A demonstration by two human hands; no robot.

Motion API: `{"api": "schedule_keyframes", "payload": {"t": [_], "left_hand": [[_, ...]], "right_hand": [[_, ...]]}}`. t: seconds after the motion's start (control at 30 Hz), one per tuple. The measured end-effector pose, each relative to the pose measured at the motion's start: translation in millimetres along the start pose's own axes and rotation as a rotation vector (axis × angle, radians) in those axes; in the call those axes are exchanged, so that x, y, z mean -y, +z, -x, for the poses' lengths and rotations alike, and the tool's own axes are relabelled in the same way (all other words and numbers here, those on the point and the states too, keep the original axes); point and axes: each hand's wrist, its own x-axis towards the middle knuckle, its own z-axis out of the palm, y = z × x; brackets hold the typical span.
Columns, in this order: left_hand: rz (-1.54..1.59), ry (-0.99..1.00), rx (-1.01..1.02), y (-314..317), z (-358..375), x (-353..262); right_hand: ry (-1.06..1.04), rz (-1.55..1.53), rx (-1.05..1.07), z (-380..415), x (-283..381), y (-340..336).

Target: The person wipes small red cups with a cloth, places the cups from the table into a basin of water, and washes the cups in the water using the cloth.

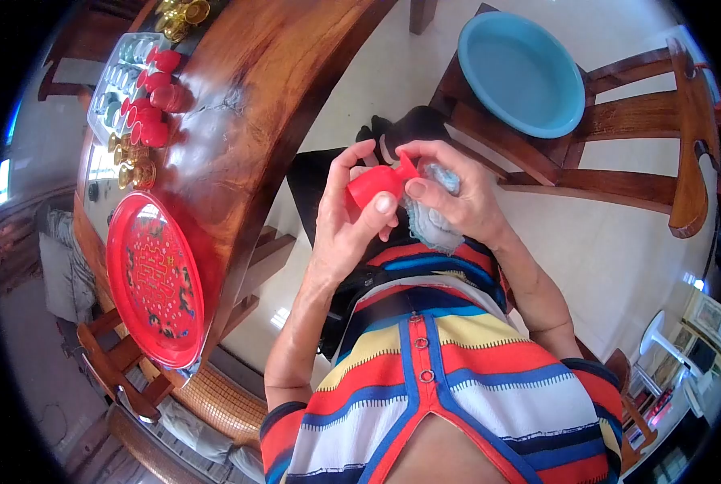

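Over my lap, a small red goblet-shaped cup (374,184) lies on its side between my two hands. My left hand (346,211) wraps round its wide body, the thumb pressed along the near side. At the narrow, flared end, the fingers and thumb of my right hand (457,185) pinch the cup. A crumpled light-blue and white cloth (434,224) is also in my right hand and hangs down below the fingers. The inside of the cup is hidden from view.
On the wooden table (271,89) at left stand several red cups (157,82), gold cups (141,173), a clear tray (102,129) of small cups and a round red patterned tray (134,266). A blue basin (522,77) rests on a wooden chair (618,161) ahead right.
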Motion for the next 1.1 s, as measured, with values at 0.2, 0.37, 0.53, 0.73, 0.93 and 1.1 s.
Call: {"api": "schedule_keyframes", "payload": {"t": [0.2,0.37,0.53,0.73,0.93,1.1], "left_hand": [[0.126,-0.09,-0.048,-3,-1,-2],[0.117,-0.088,-0.032,-6,-1,6],[0.155,-0.017,-0.081,-7,-4,5],[0.152,-0.007,-0.074,-13,-5,5],[0.297,-0.015,-0.094,-3,-10,7],[0.126,0.075,-0.174,-2,-17,7]], "right_hand": [[-0.011,0.005,-0.025,0,-2,0],[-0.042,0.02,-0.045,0,-3,-2],[-0.056,0.061,-0.015,-1,-2,-2],[-0.101,0.077,-0.004,-1,-8,0],[-0.103,0.053,-0.029,-3,-4,8],[-0.128,-0.007,-0.035,-3,-10,21]]}}
